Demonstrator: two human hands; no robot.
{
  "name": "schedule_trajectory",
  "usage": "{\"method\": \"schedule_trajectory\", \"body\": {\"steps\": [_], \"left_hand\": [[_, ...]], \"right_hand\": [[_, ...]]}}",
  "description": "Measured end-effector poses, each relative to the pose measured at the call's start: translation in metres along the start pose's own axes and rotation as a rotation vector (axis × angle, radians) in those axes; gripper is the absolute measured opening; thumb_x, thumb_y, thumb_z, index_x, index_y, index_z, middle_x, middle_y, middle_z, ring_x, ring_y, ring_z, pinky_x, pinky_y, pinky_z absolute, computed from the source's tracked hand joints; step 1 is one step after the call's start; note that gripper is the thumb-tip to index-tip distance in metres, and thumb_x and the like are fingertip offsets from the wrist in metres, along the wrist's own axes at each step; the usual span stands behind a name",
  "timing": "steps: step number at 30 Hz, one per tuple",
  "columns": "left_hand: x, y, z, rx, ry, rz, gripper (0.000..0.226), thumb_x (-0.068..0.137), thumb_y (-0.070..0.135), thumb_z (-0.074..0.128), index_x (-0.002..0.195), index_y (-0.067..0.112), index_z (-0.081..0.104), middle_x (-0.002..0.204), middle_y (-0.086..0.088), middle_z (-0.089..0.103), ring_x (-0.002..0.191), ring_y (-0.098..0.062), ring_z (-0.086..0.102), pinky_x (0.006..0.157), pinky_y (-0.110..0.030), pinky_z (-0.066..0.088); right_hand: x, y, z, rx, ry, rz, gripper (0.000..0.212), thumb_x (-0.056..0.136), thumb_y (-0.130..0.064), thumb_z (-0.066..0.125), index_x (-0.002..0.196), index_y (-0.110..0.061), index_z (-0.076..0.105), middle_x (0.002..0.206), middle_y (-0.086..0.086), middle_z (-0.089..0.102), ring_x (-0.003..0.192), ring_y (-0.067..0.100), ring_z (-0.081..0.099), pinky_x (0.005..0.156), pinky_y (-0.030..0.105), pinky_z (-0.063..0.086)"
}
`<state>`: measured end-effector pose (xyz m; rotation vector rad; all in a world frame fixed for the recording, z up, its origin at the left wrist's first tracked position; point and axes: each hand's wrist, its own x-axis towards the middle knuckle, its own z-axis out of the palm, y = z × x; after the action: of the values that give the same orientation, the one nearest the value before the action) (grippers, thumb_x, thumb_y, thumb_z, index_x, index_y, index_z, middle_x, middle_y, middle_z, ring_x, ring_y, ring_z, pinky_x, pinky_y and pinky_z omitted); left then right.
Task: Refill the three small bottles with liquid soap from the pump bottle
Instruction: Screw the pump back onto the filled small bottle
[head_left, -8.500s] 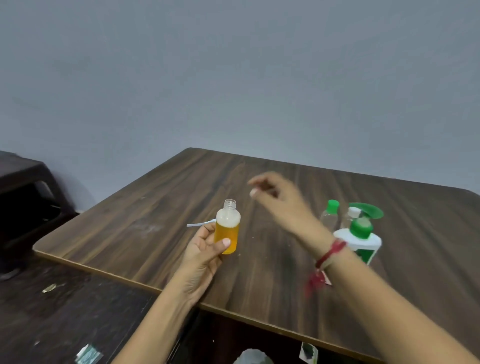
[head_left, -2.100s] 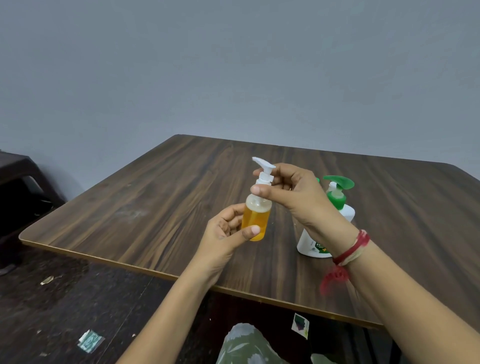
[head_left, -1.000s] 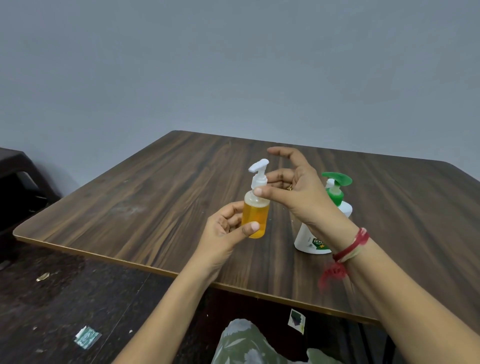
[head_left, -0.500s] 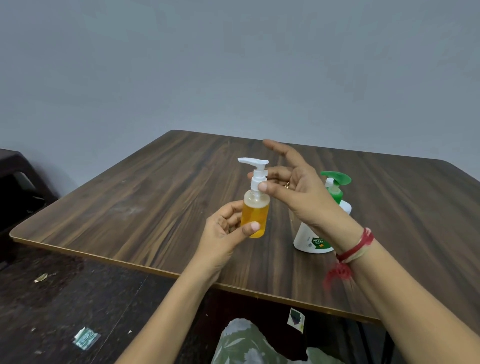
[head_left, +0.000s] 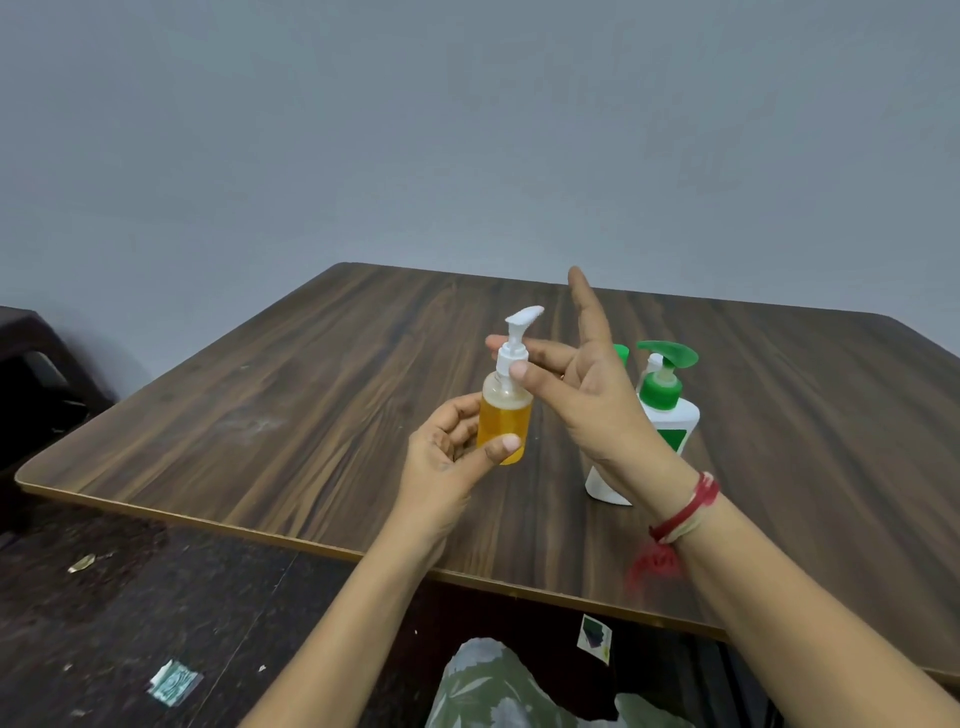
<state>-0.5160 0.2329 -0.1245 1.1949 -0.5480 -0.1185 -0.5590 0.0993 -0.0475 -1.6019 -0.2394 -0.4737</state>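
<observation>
A small clear bottle (head_left: 505, 423) full of orange soap stands upright in my left hand (head_left: 451, 457), which grips its body above the table. My right hand (head_left: 587, 395) pinches the collar of its white pump cap (head_left: 515, 343) between thumb and a finger, with the index finger stretched up. Behind my right hand stands the big white pump bottle (head_left: 655, 415) with a green pump head. A green cap (head_left: 620, 354) of another small bottle peeks out behind my fingers; the rest of that bottle is hidden.
The dark wooden table (head_left: 291, 415) has its front edge close to me. A dark chair (head_left: 36, 374) stands at the left. Scraps of paper (head_left: 174, 685) lie on the dark floor below.
The white pump cap has turned on the small bottle, its nozzle swinging from left toward the right. My right index finger has lifted higher. My left hand keeps its grip.
</observation>
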Motion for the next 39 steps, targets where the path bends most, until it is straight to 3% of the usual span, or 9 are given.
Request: {"method": "schedule_trajectory", "body": {"steps": [6, 9, 11, 14, 17, 24, 29, 31, 39], "left_hand": [[-0.003, -0.004, 0.004, -0.003, -0.015, -0.008, 0.054, 0.063, 0.026, 0.078, 0.112, 0.009, 0.062, 0.098, -0.005, 0.075, 0.093, -0.013, 0.069, 0.076, -0.02, 0.053], [-0.002, -0.003, -0.001, -0.012, -0.031, -0.028, 0.058, 0.062, 0.031, 0.077, 0.114, 0.009, 0.061, 0.102, -0.007, 0.074, 0.096, -0.015, 0.069, 0.078, -0.021, 0.053], [-0.002, 0.0, -0.005, -0.007, -0.075, -0.045, 0.059, 0.061, 0.031, 0.079, 0.114, 0.01, 0.061, 0.101, -0.005, 0.074, 0.096, -0.013, 0.069, 0.078, -0.021, 0.053], [-0.002, 0.001, -0.009, 0.009, -0.129, -0.052, 0.068, 0.057, 0.044, 0.086, 0.113, 0.013, 0.063, 0.1, -0.004, 0.074, 0.096, -0.014, 0.068, 0.078, -0.023, 0.053], [-0.004, 0.003, -0.009, -0.006, -0.131, -0.058, 0.069, 0.056, 0.048, 0.086, 0.112, 0.015, 0.063, 0.101, -0.004, 0.074, 0.097, -0.014, 0.068, 0.078, -0.023, 0.053], [-0.004, 0.004, -0.007, 0.003, -0.117, -0.039, 0.071, 0.056, 0.053, 0.084, 0.111, 0.014, 0.062, 0.099, -0.002, 0.074, 0.095, -0.011, 0.068, 0.077, -0.021, 0.053], [-0.001, 0.006, -0.016, -0.045, -0.19, -0.076, 0.067, 0.059, 0.051, 0.084, 0.115, 0.02, 0.065, 0.112, -0.009, 0.071, 0.109, -0.019, 0.064, 0.087, -0.027, 0.051], [0.0, 0.008, -0.019, -0.018, -0.243, -0.079, 0.064, 0.062, 0.051, 0.083, 0.117, 0.021, 0.065, 0.115, -0.008, 0.07, 0.111, -0.02, 0.063, 0.088, -0.028, 0.051], [0.002, 0.011, -0.022, 0.178, -0.383, -0.06, 0.056, 0.074, 0.055, 0.071, 0.118, 0.022, 0.06, 0.103, 0.012, 0.065, 0.101, -0.002, 0.058, 0.084, -0.02, 0.047]], "right_hand": [[0.005, 0.005, 0.008, -0.114, 0.214, 0.024, 0.115, 0.06, -0.008, 0.086, 0.147, -0.028, 0.014, 0.073, 0.002, 0.059, 0.075, 0.01, 0.061, 0.083, 0.025, 0.05], [0.003, 0.005, 0.006, -0.063, 0.147, 0.048, 0.113, 0.059, -0.018, 0.087, 0.142, -0.05, 0.017, 0.11, 0.006, 0.064, 0.101, 0.012, 0.063, 0.094, 0.029, 0.049], [0.0, 0.001, 0.001, 0.032, -0.021, 0.076, 0.1, 0.074, -0.011, 0.076, 0.143, -0.049, 0.015, 0.127, 0.008, 0.061, 0.115, 0.012, 0.06, 0.097, 0.028, 0.048], [0.0, -0.007, -0.008, 0.044, -0.251, 0.075, 0.078, 0.09, 0.002, 0.053, 0.149, -0.028, 0.011, 0.121, 0.017, 0.063, 0.119, 0.019, 0.058, 0.103, 0.033, 0.044], [0.003, -0.013, -0.012, 0.007, -0.383, 0.062, 0.075, 0.089, -0.001, 0.053, 0.146, -0.032, 0.015, 0.122, 0.015, 0.063, 0.119, 0.021, 0.058, 0.104, 0.034, 0.043], [0.005, -0.01, 0.003, -0.05, -0.008, 0.066, 0.074, 0.068, 0.005, 0.076, 0.13, -0.019, 0.043, 0.082, 0.011, 0.073, 0.082, 0.016, 0.071, 0.074, 0.023, 0.055], [0.004, -0.013, -0.005, -0.058, -0.32, 0.161, 0.03, 0.087, -0.014, 0.062, 0.117, -0.013, 0.061, 0.111, 0.013, 0.067, 0.106, 0.024, 0.061, 0.098, 0.042, 0.046], [0.002, -0.01, -0.009, -0.077, -0.39, 0.169, 0.028, 0.089, -0.021, 0.053, 0.113, -0.012, 0.064, 0.117, 0.01, 0.064, 0.115, 0.03, 0.056, 0.103, 0.051, 0.038], [0.002, -0.004, -0.009, -0.129, -0.455, 0.171, 0.03, 0.097, -0.01, 0.043, 0.124, -0.007, 0.055, 0.118, 0.007, 0.063, 0.11, 0.013, 0.058, 0.1, 0.03, 0.044]]}}
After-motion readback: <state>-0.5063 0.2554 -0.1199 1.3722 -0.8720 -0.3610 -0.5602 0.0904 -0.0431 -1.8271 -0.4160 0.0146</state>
